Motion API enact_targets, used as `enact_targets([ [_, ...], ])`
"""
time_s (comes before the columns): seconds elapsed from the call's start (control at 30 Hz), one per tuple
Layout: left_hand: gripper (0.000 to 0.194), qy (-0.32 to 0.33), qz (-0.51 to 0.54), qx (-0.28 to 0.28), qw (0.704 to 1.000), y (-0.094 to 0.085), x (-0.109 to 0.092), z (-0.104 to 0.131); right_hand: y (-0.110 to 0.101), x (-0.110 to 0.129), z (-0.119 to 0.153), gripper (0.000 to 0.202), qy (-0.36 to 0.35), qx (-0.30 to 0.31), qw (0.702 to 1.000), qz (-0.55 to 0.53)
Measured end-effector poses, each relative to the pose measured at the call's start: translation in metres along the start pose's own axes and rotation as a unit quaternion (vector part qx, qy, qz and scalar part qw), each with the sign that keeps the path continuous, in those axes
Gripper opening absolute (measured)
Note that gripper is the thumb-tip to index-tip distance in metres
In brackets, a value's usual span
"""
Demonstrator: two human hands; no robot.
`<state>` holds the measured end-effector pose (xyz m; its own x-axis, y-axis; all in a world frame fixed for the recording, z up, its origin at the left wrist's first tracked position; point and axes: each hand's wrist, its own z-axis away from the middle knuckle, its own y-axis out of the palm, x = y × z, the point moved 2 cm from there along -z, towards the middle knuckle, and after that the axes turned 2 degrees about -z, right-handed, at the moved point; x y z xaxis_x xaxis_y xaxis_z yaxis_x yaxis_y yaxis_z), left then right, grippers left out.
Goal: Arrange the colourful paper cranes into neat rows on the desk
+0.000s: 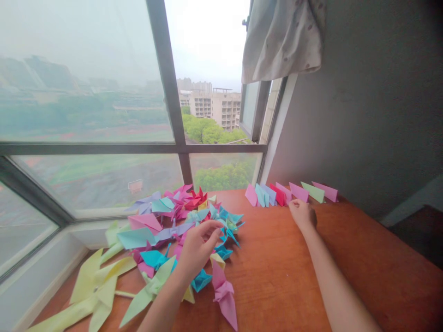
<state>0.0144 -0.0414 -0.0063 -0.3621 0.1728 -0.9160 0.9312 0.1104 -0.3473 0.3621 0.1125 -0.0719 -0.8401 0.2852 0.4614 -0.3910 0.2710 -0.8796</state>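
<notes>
My right hand (303,216) is closed in a pinch at the row of folded paper planes along the table's back edge. Its fingertips meet the lower corner of a pink paper plane (299,192); the exact grip is partly hidden. Just left of those fingers stand another pink plane (284,190) and a red one (278,196). Over the heap of folded paper figures, my left hand (202,242) hovers with bent fingers, thumb and forefinger slightly apart and nothing visible between them. Blue paper cranes (226,221) lie beside its fingertips.
A yellow paper pinwheel (96,288) lies at the left front. Near my left forearm are a green folded piece (152,288) and a pink twisted one (224,290). The window (180,147) borders the brown table (273,276); a grey wall (353,115) rises at right.
</notes>
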Motion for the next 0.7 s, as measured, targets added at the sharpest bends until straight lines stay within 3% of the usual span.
enact_targets([
  [0.27, 0.016, 0.082, -0.137, -0.016, 0.987, -0.003, -0.004, 0.002, 0.043, 0.032, 0.049, 0.023, -0.078, 0.075, 0.994, -0.013],
  [0.5, 0.024, 0.135, -0.233, -0.070, 0.961, -0.015, -0.003, 0.000, 0.042, 0.033, 0.050, 0.027, -0.085, 0.094, 0.992, 0.005],
  [0.6, 0.028, 0.145, -0.265, -0.102, 0.948, -0.031, -0.002, -0.004, 0.041, 0.033, 0.049, 0.026, -0.088, 0.102, 0.991, 0.006],
  [0.7, 0.026, 0.123, -0.316, -0.153, 0.928, -0.065, 0.002, -0.007, 0.042, 0.033, 0.049, 0.026, -0.094, 0.108, 0.990, 0.004],
])
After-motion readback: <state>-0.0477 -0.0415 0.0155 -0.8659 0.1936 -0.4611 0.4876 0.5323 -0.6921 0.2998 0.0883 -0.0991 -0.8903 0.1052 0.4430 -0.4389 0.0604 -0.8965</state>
